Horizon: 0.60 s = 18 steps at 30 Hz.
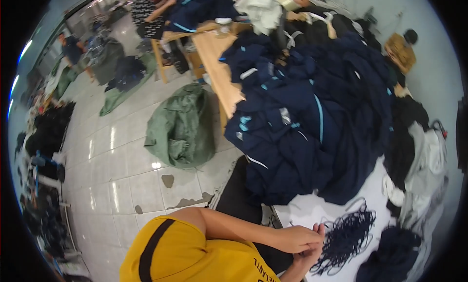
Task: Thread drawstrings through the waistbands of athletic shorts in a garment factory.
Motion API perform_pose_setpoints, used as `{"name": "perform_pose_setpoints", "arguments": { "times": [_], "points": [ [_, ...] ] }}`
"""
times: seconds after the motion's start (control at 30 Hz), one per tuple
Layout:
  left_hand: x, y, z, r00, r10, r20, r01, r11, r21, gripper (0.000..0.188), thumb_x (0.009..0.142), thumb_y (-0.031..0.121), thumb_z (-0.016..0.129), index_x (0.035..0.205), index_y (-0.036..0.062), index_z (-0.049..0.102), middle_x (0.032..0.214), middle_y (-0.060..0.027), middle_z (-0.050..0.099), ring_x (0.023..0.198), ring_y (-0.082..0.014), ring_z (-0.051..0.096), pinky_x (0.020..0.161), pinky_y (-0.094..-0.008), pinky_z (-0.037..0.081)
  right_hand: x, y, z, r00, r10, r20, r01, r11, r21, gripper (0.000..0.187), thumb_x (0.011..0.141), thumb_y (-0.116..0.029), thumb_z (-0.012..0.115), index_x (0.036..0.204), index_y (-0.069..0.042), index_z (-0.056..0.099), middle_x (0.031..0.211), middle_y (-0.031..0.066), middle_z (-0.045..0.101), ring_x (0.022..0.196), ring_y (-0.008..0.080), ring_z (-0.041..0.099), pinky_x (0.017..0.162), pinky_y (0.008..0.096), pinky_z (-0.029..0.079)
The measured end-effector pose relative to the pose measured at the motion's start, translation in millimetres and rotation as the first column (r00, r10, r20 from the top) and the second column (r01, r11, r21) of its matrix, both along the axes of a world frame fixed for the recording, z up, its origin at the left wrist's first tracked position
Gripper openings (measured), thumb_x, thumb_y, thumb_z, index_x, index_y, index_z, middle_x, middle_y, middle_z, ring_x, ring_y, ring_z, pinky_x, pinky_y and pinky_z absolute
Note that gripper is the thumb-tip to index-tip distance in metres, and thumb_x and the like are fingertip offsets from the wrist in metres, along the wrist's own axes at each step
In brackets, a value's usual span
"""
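My left hand reaches in from the left, its fingers closed and pressed against my right hand. My right hand is just below, fingers bent and partly hidden behind the left. Whatever they pinch between them is too small to make out. Right beside the fingertips lies a tangled heap of dark navy cords on a white table top. Beyond the hands rises a big pile of navy garments with light blue and white trim.
Folded dark cloth and grey garments lie to the right. A full green sack stands on the tiled floor, next to a wooden table. Other people work at the far side; one person sits at the far right.
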<state>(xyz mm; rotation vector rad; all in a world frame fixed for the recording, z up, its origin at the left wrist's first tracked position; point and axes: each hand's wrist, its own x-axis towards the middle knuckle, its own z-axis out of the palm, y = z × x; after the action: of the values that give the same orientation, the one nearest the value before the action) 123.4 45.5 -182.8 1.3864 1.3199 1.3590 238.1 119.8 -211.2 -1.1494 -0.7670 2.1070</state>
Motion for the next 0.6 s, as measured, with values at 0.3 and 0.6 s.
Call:
{"name": "perform_pose_setpoints", "arguments": {
  "times": [0.3,0.6],
  "points": [
    [-20.4,-14.4,-3.1,0.964,0.267,0.009,-0.261,0.948,-0.184,0.018,0.092,0.010,0.046,0.105,0.0073,0.057,0.102,-0.0133,0.062,0.089,-0.0262,0.061,0.077,-0.0336,0.046,40.3,26.3,-4.8,0.915,-0.301,-0.269,0.286,0.954,-0.094,0.033,0.094,-0.012,0.053,0.126,-0.017,0.051,0.097,-0.0010,0.063,0.088,0.0114,0.061,0.087,0.0446,0.048],
    [-110.2,-10.5,-0.4,-0.286,0.087,0.954,-0.336,0.924,-0.185,0.022,0.099,0.018,0.042,0.107,0.0068,0.059,0.075,0.0003,0.043,0.067,-0.0124,0.040,0.064,-0.0248,0.036,28.6,7.4,26.2,0.971,0.010,-0.238,0.024,0.990,0.137,0.012,0.093,-0.014,0.057,0.096,-0.005,0.050,0.064,0.0014,0.050,0.045,0.0073,0.036,0.048,0.0247,0.037]
  ]
}}
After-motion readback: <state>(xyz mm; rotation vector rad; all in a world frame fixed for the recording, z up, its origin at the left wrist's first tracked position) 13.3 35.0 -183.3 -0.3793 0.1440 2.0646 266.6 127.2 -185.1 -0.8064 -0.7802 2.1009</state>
